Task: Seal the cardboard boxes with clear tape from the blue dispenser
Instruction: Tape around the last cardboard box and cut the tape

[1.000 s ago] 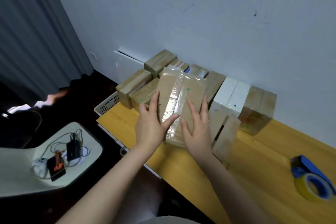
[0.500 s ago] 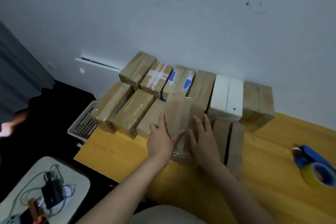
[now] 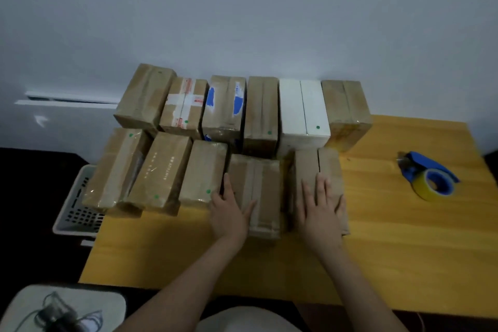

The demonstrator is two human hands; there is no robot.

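Note:
Several cardboard boxes stand in two rows on the yellow wooden table, against the wall. My left hand lies flat on the left side of a taped brown box in the front row. My right hand rests with straight fingers on the box to its right, whose top flaps show a bare seam. The blue tape dispenser with its roll of clear tape lies on the table to the right, apart from both hands.
A white box sits in the back row among brown taped ones. A white perforated basket hangs past the table's left edge. A grey stool top with cables is at the lower left. The wall stands right behind the boxes.
The taped box has gone down flat into the front row. My right hand has shifted from it onto the box to its right. The view has swung right and down.

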